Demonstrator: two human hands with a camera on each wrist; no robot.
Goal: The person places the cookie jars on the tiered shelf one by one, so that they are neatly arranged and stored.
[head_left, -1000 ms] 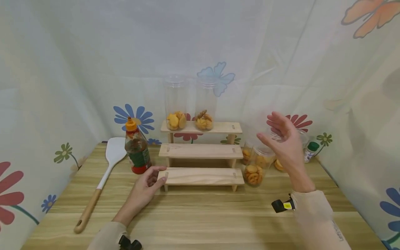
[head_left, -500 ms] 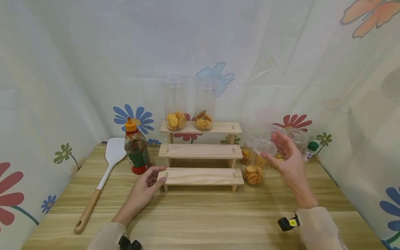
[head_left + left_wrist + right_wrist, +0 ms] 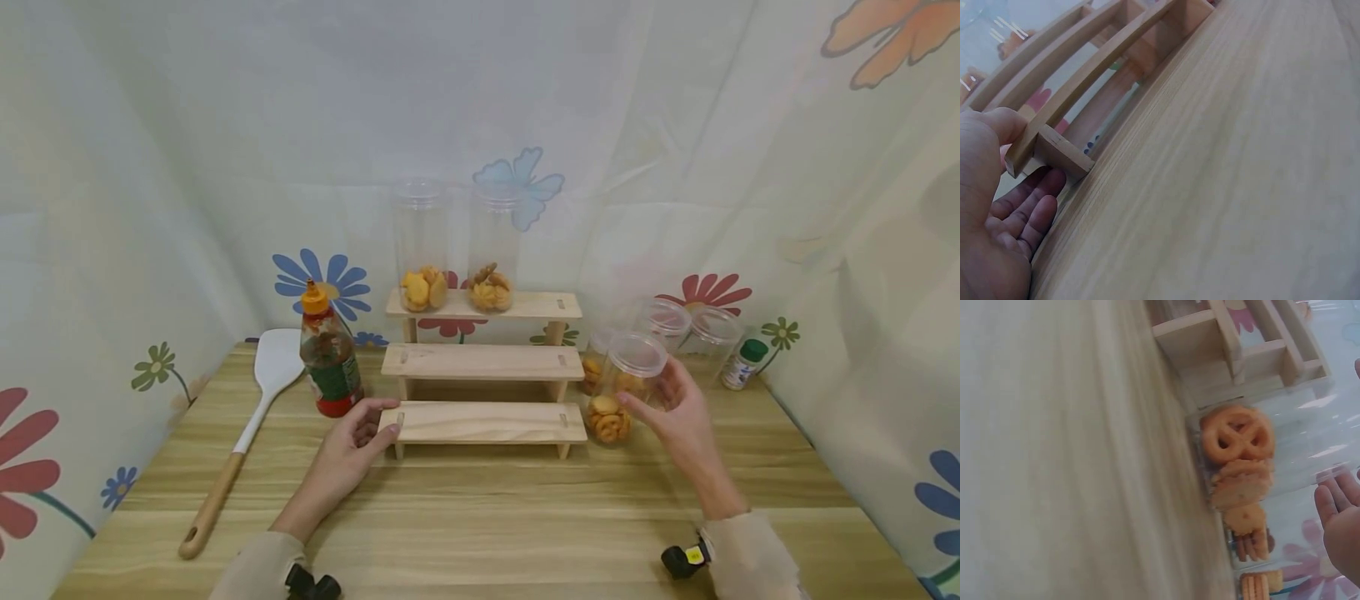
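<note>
A three-step wooden shelf [image 3: 482,362] stands on the table. My left hand [image 3: 352,446] grips the left end of its lowest step; in the left wrist view, the curled lower fingers [image 3: 1029,219] are beside the step's leg. To the right of the shelf is a tall clear jar [image 3: 636,375] with pretzel-shaped biscuits at its bottom. My right hand [image 3: 678,421] holds this jar around its upper part, thumb in front and fingers on the far right side. In the right wrist view, the pretzel biscuits [image 3: 1238,434] show through the jar wall, and the fingers [image 3: 1335,494] lie against the jar's edge.
Two clear jars of biscuits [image 3: 422,250] [image 3: 492,250] stand on the top step. More clear jars [image 3: 708,342] are behind the held one, beside a green-capped shaker [image 3: 743,365]. A sauce bottle [image 3: 330,358] and a white spatula [image 3: 258,408] are at the left.
My right hand has come down and closed around the jar of pretzel biscuits, which still stands in about the same place. The left hand has stayed on the shelf.
</note>
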